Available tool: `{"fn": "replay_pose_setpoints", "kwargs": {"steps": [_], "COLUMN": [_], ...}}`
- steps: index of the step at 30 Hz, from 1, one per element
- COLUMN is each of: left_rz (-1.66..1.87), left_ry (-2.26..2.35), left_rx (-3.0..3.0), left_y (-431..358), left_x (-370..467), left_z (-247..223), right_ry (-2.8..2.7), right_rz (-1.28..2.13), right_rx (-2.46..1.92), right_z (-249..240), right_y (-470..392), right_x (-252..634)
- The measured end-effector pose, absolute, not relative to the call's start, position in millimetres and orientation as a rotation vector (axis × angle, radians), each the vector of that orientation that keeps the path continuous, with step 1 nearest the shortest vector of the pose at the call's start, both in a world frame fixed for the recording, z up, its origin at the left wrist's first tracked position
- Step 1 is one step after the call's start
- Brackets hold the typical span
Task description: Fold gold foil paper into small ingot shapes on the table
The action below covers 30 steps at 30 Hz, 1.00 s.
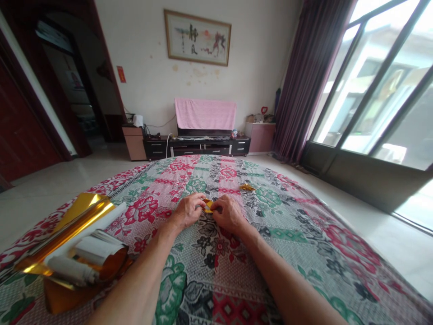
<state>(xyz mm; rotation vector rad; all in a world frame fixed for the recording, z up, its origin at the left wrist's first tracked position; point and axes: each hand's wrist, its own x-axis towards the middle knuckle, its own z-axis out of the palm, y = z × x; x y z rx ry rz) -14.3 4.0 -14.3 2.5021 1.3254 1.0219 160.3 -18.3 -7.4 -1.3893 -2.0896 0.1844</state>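
A small piece of gold foil paper (207,206) is held between my two hands, low over the middle of the flowered cloth. My left hand (190,210) pinches its left side with thumb and fingers. On its right side, my right hand (230,212) grips with curled fingers. White shows on part of the piece, and its exact shape is partly hidden by the fingers. A little beyond my right hand lies a small crumpled-looking gold item (247,187), too small to make out fully.
Rolled and loose gold foil sheets (81,230) with white undersides lie at the left of the table, beside my left forearm. The flowered tablecloth (287,234) drapes over the table's edge. Beyond stand a low black cabinet (203,148) and a pink cloth (205,114).
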Motion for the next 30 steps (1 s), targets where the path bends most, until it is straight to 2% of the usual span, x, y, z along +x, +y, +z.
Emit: {"fn": "replay_pose_setpoints", "kwargs": {"steps": [11, 20, 30], "left_rz": [0.990, 0.931, 1.002], "left_ry": [1.176, 1.160, 1.178], "left_rx": [2.599, 2.608, 2.647], "left_y": [3.6, 4.2, 8.0], "left_x": [-12.9, -12.7, -9.7], "left_z": [-9.5, -8.4, -15.6], "right_ry": [-2.217, -2.330, -2.431], "right_rz": [0.150, 0.254, 0.179], "right_rx": [-1.139, -1.009, -0.920], "right_z": [-12.4, -1.9, 4.8], "right_y": [-4.3, -5.5, -8.1], "right_x": [177.1, 186.2, 188.3]}}
